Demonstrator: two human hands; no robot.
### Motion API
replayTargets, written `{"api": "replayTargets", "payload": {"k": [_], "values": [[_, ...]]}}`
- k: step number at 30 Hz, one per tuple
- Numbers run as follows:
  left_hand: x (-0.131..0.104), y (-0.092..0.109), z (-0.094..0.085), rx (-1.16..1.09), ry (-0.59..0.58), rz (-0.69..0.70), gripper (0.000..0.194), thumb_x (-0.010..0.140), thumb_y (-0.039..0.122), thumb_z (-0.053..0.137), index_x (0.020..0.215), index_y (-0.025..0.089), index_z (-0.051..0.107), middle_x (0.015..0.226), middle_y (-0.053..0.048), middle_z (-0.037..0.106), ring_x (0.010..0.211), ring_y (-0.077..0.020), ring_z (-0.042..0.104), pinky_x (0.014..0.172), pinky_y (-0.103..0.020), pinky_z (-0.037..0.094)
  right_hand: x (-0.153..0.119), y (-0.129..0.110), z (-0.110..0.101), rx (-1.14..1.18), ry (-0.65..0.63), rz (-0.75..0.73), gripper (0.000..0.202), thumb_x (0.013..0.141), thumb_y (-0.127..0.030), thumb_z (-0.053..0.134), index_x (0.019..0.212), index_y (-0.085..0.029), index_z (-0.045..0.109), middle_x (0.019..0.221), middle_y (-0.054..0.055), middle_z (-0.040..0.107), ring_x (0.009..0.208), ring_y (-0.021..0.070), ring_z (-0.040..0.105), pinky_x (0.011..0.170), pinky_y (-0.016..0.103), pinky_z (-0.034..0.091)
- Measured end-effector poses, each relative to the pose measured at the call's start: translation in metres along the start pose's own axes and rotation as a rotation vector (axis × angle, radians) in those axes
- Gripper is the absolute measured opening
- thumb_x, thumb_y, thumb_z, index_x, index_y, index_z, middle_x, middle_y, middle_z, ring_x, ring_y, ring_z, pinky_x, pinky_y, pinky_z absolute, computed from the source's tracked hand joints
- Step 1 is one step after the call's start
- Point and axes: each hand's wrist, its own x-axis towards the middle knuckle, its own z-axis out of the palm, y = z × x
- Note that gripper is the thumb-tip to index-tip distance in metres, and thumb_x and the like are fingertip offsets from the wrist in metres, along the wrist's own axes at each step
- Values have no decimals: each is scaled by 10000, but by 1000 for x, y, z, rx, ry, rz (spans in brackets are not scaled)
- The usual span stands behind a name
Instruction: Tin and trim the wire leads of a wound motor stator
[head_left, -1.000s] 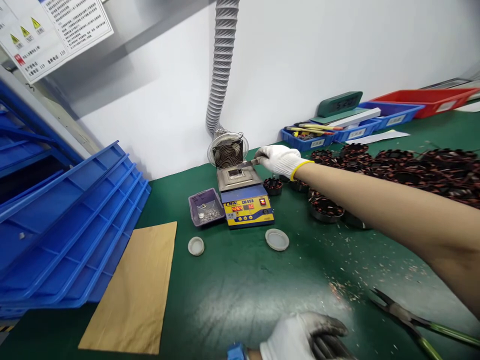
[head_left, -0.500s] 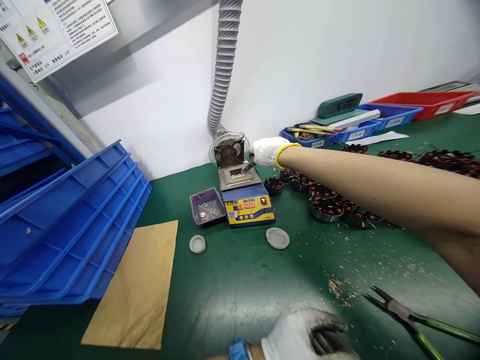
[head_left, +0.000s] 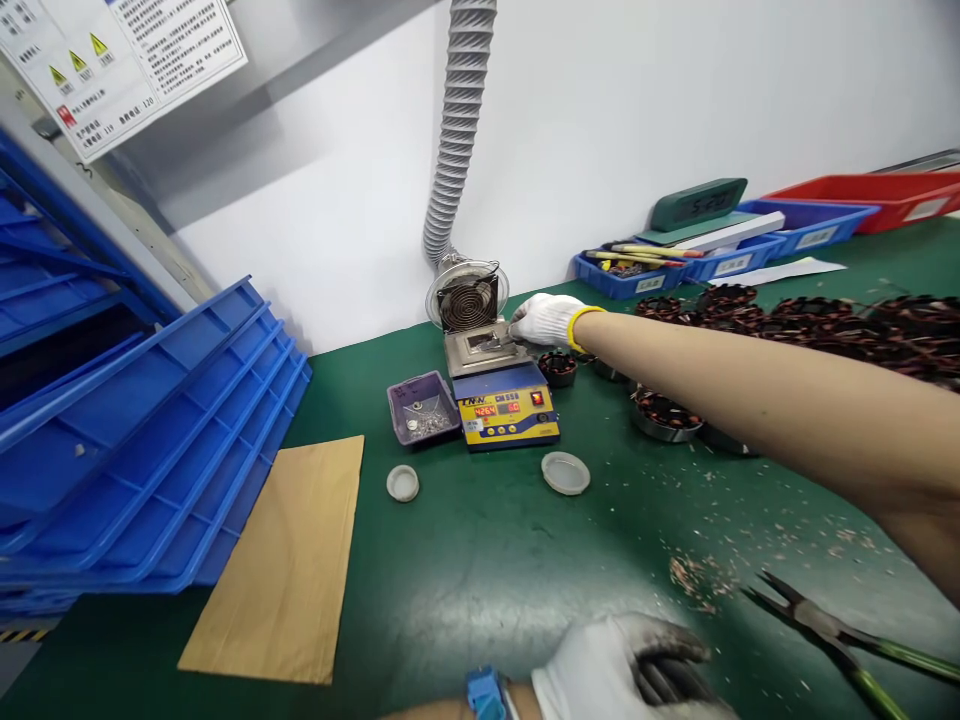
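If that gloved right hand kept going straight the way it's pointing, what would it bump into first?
Probably the metal top of the solder pot, which the right hand already reaches over, pointing leftward. Just behind stands the small fan; depth is hard to judge.

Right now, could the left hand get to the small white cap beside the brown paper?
Probably yes: the left hand rests low on the green mat, and only bare mat lies between it and the small white cap.

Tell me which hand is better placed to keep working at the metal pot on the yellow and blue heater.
The right hand, probably. It is stretched out to the pot with its fingertips at the rim, while the left hand lies at the near table edge, far from it.
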Motion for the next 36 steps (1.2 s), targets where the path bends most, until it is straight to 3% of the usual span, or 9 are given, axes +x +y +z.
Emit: {"api": "replayTargets", "payload": {"k": [7, 13, 18, 22, 27, 31, 33, 36], "values": [[-5, -3, 2, 19, 41, 26, 799, 586, 462, 1021, 1271, 153, 750, 776, 40, 575, 740, -141, 509, 911, -405, 566, -11, 0, 3, 93, -21, 98, 241, 1057, -323, 635, 1135, -159, 794, 1078, 95, 793, 950, 229, 756, 803, 326, 597], [-5, -1, 2, 8, 49, 3, 802, 569, 482, 1026, 1243, 133, 769, 744, 48, 536, 732, -137, 483, 915, -401, 568, -15, 7, 8, 174, -88, 99, 406, 1054, -441, 695, 1360, -174, 681, 1353, 106, 689, 1150, 250, 704, 980, 459, 626], [-7, 6, 0, 79, 38, 3, 777, 593, 564, 1004, 1216, 163, 770, 775, 16, 615, 758, -164, 556, 887, -407, 594, -20, 5, 9, 204, -91, 79, 410, 1054, -450, 695, 1343, -160, 683, 1298, 101, 708, 1096, 234, 719, 940, 437, 636], [-11, 14, -1, 110, 19, 3, 799, 588, 613, 1004, 1222, 179, 785, 837, -22, 706, 788, -197, 614, 904, -438, 618, -27, -13, 13, 148, -45, 16, 330, 1082, -398, 607, 1240, -143, 745, 1120, 101, 775, 984, 223, 745, 898, 377, 605], [-14, 24, 0, 102, 28, 4, 792, 606, 645, 995, 1222, 186, 801, 906, -48, 757, 866, -239, 671, 967, -452, 618, -38, -57, 45, 14, 44, -145, 334, 1011, -360, 581, 1213, -211, 801, 1286, 142, 780, 1200, 332, 722, 944, 392, 553], [-16, 27, -2, 124, 29, 0, 777, 622, 643, 987, 1226, 192, 801, 924, -52, 765, 888, -253, 684, 982, -463, 615, -45, -83, 67, -72, 48, -225, 353, 983, -286, 552, 1221, -191, 795, 1197, 204, 785, 1138, 382, 742, 885, 454, 564], [-16, 26, -3, 123, 30, 2, 796, 630, 633, 983, 1263, 190, 791, 928, -49, 761, 877, -245, 678, 985, -464, 613, -46, -78, 64, -90, 83, -247, 374, 1005, -312, 520, 1239, -191, 786, 1188, 202, 781, 1130, 377, 739, 885, 457, 559], [-16, 24, -5, 119, 35, 11, 800, 637, 612, 976, 1288, 188, 785, 890, -35, 740, 855, -232, 663, 980, -451, 609, -50, -46, 50, -98, 166, -229, 438, 1051, -423, 449, 1310, -250, 757, 1258, 149, 768, 1131, 353, 725, 871, 437, 552]]}}
